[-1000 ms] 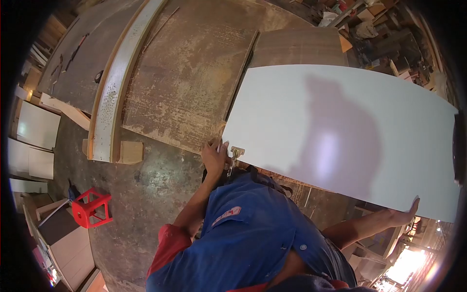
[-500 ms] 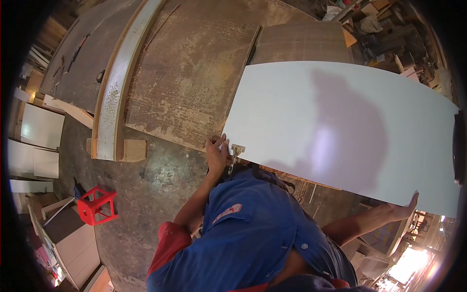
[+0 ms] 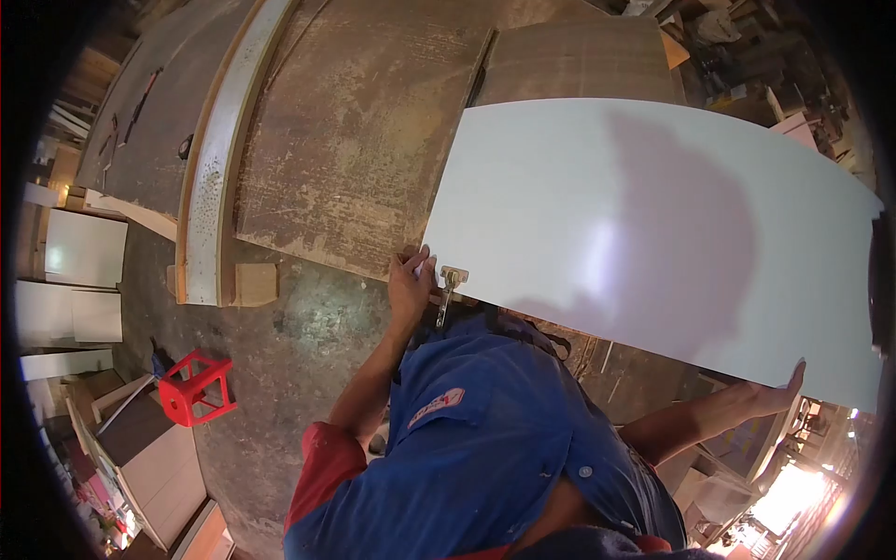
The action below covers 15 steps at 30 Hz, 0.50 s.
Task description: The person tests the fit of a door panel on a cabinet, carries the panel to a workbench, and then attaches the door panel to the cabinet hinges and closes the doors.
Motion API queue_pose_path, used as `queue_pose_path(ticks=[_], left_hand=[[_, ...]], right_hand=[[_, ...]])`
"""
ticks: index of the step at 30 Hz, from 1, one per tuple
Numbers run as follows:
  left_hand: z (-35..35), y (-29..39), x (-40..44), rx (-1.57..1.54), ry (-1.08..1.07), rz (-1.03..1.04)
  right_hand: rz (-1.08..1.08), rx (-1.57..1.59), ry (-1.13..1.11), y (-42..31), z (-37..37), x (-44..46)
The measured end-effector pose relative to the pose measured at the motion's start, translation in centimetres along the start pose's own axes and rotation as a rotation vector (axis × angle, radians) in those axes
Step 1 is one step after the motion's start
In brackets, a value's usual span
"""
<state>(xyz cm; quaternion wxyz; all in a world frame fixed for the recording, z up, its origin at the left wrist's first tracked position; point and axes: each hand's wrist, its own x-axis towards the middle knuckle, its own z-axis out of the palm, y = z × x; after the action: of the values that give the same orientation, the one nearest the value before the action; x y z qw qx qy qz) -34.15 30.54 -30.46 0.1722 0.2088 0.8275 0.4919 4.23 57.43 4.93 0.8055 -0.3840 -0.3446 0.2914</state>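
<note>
hands are well apart along the near edge of a broad white panel (image 3: 541,187), which lies face up in front of the person, its far side over brown boarding.

at far left, a red stool (image 3: 191,387) stands on the floor, clear of the arms and unlikely to be knocked from here. next comes a long pale strip (image 3: 207,177) with brown edges, then a worn brown board (image 3: 327,168), whose scuffed surface could scratch the panel's underside if the two rub together.

the left hand (image 3: 409,280) touches the panel's near left corner, fingers bent; whether they pinch it, i cannot tell. if they only rest there, that corner could slip or swing. just beside them, a metal hinge (image 3: 454,277) juts past the edge towards the blue shirt (image 3: 495,411). it could snag the cloth or nip a finger if the panel shifts towards the body.

the right hand (image 3: 779,394) is at the near edge, further right, fingers pointing up against it; its grip underneath is hidden. with such a wide span between the hands, uneven lifting or pushing could twist the panel, and a light hold might let the right end dip.
</note>
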Motion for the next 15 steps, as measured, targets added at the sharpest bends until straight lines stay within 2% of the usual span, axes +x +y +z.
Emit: queue_pose_path(ticks=[3, 5, 8, 11, 15], left_hand=[[-0.1, -0.2, 0.2, 0.031, -0.038, 0.004], [-0.3, 0.1, 0.5, 0.052, -0.064, 0.005], [-0.7, 1.6, 1.3, 0.146, -0.200, -0.036], [1.2, 3.2, 2.8, 0.200, -0.212, 0.349], [5.9, 5.1, 8.4, 0.016, -0.185, 0.433]], right_hand=[[0.027, 0.058, 0.023, 0.3, -1.1, 0.6], [0.080, 0.120, -0.107, 0.4, -2.4, 2.0], [0.051, 0.103, 0.025, 0.1, -0.8, 0.4], [0.039, 0.083, 0.016, 0.0, -0.7, 0.1], [0.086, 0.093, -0.015, 0.2, -2.2, 1.5]])
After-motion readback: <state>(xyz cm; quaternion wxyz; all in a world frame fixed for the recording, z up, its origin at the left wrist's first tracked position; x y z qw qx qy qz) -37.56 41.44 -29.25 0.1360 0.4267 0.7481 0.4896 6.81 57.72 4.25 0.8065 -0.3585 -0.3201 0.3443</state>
